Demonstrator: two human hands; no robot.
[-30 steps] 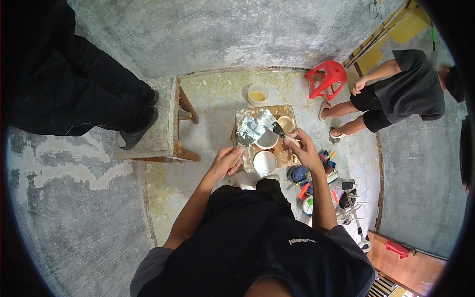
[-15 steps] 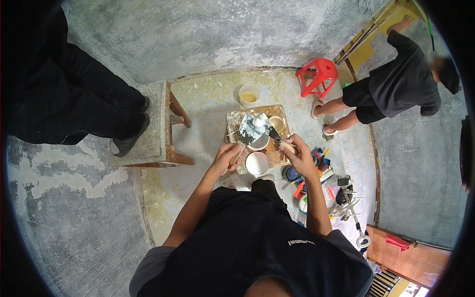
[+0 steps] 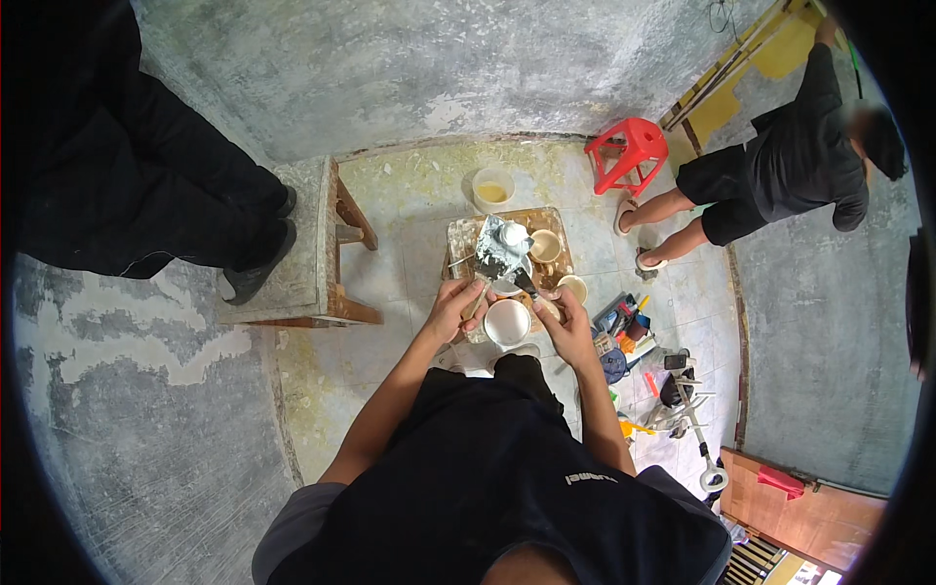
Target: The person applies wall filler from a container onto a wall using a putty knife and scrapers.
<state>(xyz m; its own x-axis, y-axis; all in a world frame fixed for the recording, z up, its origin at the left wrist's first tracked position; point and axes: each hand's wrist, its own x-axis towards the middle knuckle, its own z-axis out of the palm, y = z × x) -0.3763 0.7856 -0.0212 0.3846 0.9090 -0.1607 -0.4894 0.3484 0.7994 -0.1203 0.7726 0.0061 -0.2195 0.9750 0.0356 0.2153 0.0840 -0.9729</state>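
Observation:
My left hand [image 3: 456,310] is closed round the handle of a wide putty knife, whose blade [image 3: 495,257] carries a lump of white putty [image 3: 513,234]. In my right hand [image 3: 565,328] is a narrower putty knife [image 3: 526,283], its dark blade just right of the wide one. Both tools are over a low, stained wooden table [image 3: 460,237]. On its near side, between my hands, stands a round tub with a white inside [image 3: 508,326]. A beige bowl [image 3: 546,247] sits at the right of the table, and another pale cup [image 3: 574,289] is by my right fingers.
Beyond the table is a tub of yellowish liquid [image 3: 493,191]. A red stool [image 3: 636,146] stands near a person [image 3: 795,161] reaching up the right wall. Another person in dark trousers stands on a wooden bench [image 3: 310,229] at left. Assorted tools [image 3: 624,336] litter the floor at right.
My right hand has moved left and slightly nearer to me, taking its putty knife off the putty lump. The person at right has raised an arm higher.

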